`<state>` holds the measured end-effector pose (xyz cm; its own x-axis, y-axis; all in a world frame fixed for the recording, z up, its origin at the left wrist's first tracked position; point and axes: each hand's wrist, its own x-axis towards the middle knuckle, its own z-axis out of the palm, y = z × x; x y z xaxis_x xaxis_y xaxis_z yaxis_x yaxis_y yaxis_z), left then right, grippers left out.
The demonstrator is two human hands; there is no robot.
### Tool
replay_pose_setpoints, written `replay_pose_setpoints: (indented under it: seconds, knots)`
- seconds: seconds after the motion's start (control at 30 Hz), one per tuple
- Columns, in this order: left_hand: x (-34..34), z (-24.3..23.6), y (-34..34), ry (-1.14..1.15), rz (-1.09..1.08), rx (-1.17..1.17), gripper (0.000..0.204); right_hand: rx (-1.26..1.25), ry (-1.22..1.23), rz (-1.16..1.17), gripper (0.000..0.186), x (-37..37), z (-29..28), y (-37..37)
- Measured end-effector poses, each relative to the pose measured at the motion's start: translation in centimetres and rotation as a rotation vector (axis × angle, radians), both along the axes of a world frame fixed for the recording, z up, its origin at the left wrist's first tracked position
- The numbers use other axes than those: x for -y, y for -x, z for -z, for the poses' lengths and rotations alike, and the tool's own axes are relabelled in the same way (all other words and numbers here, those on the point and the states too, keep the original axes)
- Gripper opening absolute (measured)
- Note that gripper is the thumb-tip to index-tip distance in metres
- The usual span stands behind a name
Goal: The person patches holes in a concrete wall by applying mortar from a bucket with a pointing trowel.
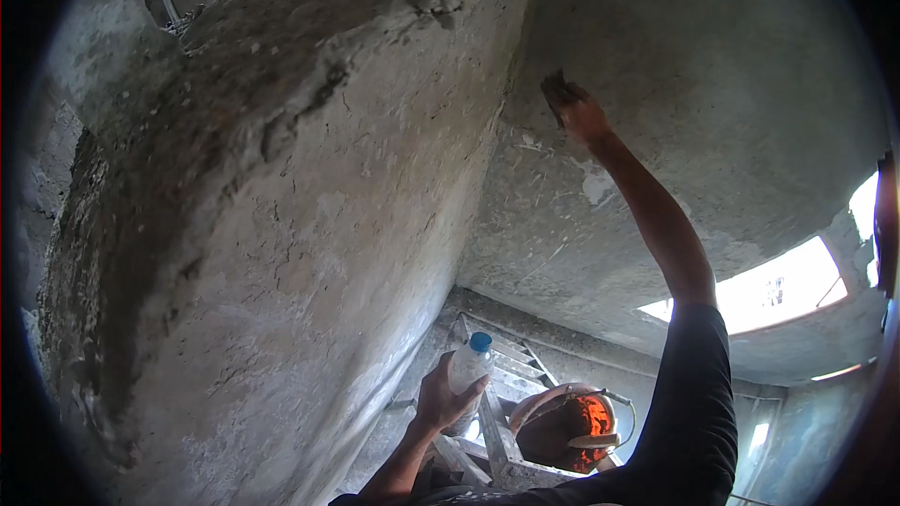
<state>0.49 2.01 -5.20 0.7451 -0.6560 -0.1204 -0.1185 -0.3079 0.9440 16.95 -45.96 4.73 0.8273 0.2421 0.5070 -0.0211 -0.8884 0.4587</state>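
My left hand (442,397) is wrapped round a clear plastic bottle (469,372) with a blue cap, held upright low in the view. My right arm stretches up and away, and my right hand (586,119) is at the grey plastered surface (694,103) on the right. At its fingers is a small dark pad-like thing (559,94), pressed on or close to that surface. Its exact kind is too dark and blurred to tell, and the fingers partly hide it.
A rough plastered wall (309,253) with a broken ledge fills the left side. Below my hands are a metal ladder (502,426) and an orange bucket (592,412) with a pale, crusted rim and a thin handle. A bright opening (759,290) lies at the right.
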Motion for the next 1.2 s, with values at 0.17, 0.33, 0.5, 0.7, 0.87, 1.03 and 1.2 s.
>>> replay_pose_setpoints:
  seconds: [0.17,0.33,0.5,0.7,0.87,1.03,1.2]
  knots:
    - [0.0,0.1,0.1,-0.022,0.023,-0.008,0.055,0.332,-0.026,0.016,0.061,-0.1,-7.2,-2.2]
    - [0.4,0.1,0.2,-0.025,0.033,-0.011,0.056,0.516,-0.032,0.179,0.053,0.9,-6.7,-3.2]
    - [0.2,0.1,0.1,-0.012,0.009,0.009,0.057,0.018,-0.073,-0.013,0.059,-0.9,-0.9,-2.5]
    - [0.3,0.4,0.0,-0.018,0.028,-0.003,0.056,0.333,0.043,0.015,0.06,0.0,-5.5,-2.5]
    - [0.6,0.8,0.2,0.01,0.029,-0.009,0.056,0.309,0.182,0.149,0.06,0.8,-4.7,-2.6]
    - [0.1,0.5,0.1,0.004,0.015,-0.018,0.056,0.351,0.192,0.345,0.056,-0.9,-0.3,-1.9]
    - [-0.4,0.3,0.1,-0.033,0.015,-0.001,0.057,0.333,0.174,0.089,0.053,-1.5,-3.6,-2.0]
